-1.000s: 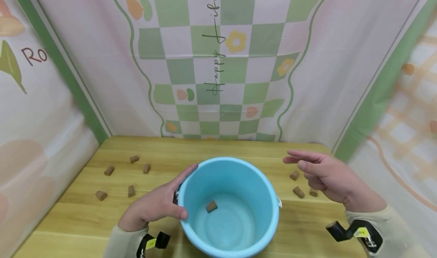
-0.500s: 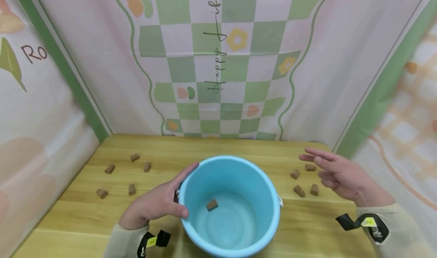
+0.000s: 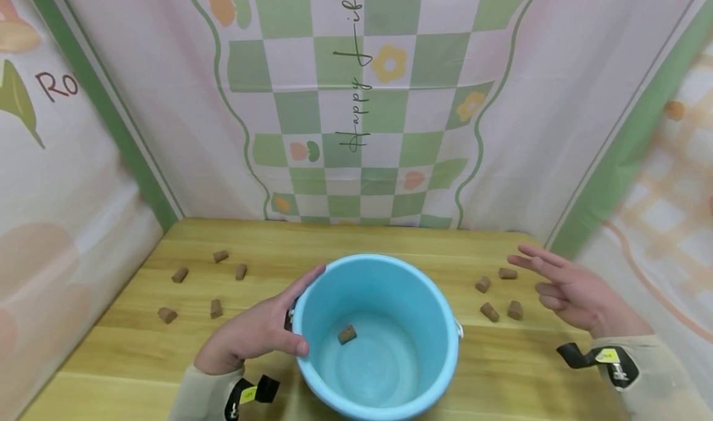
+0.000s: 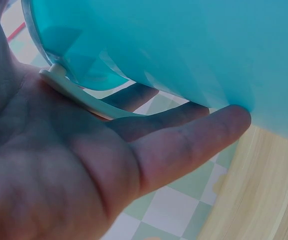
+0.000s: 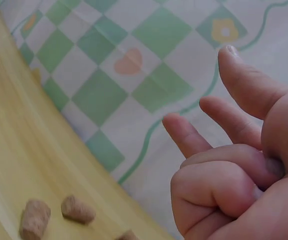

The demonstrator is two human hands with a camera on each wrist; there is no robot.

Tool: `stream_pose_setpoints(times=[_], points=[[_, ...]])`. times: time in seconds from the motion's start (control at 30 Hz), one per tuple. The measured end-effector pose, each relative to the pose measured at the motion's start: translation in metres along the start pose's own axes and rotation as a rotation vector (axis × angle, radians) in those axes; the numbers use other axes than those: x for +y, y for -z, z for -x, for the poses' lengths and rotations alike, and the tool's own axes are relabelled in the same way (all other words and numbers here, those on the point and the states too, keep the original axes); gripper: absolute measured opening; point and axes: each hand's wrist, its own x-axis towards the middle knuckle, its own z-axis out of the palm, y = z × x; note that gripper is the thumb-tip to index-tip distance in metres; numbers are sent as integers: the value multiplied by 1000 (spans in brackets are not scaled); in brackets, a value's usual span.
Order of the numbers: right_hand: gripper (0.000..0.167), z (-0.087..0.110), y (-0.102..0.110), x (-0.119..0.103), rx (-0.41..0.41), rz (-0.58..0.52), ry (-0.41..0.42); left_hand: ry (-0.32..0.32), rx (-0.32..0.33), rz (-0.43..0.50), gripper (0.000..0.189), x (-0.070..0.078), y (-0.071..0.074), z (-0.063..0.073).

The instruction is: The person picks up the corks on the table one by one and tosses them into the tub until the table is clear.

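- Left hand (image 3: pixel 262 331) grips the blue bucket (image 3: pixel 390 291) at its left side, thumb over the rim, fingers along the outer wall; the bucket stands on the bench (image 3: pixel 139 359), one cork (image 3: pixel 347 334) lying inside on its floor;
- right hand (image 3: pixel 579 294) holds nothing, thumb and two fingers extended, the others curled in; it is just beside four corks (image 3: pixel 489 312), while five more corks (image 3: pixel 216 309) lie left of the bucket;
- corks look light, firm, slightly yielding, hardly fragile; best pinched across the middle, since they may roll;
- bucket seems light, smooth plastic; best steadied by its rim.
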Motion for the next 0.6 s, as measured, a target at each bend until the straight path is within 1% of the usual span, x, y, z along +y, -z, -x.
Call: stream_pose_setpoints(times=[0.13, 0.23, 0.43, 0.5, 0.6], points=[[43, 3, 14, 4, -33, -52, 6, -12, -4, 7, 110, 0, 0, 0], [45, 6, 25, 9, -27, -72, 0, -16, -7, 14, 110, 0, 0, 0], [43, 11, 52, 20, 71, -27, -11, -15, -2, 0, 110, 1, 0, 0], [49, 12, 61, 24, 112, 5, -27, -12, -1, -8, 110, 1, 0, 0], [66, 14, 74, 31, 202, 19, -97, -14, 1, -11, 110, 1, -1, 0]])
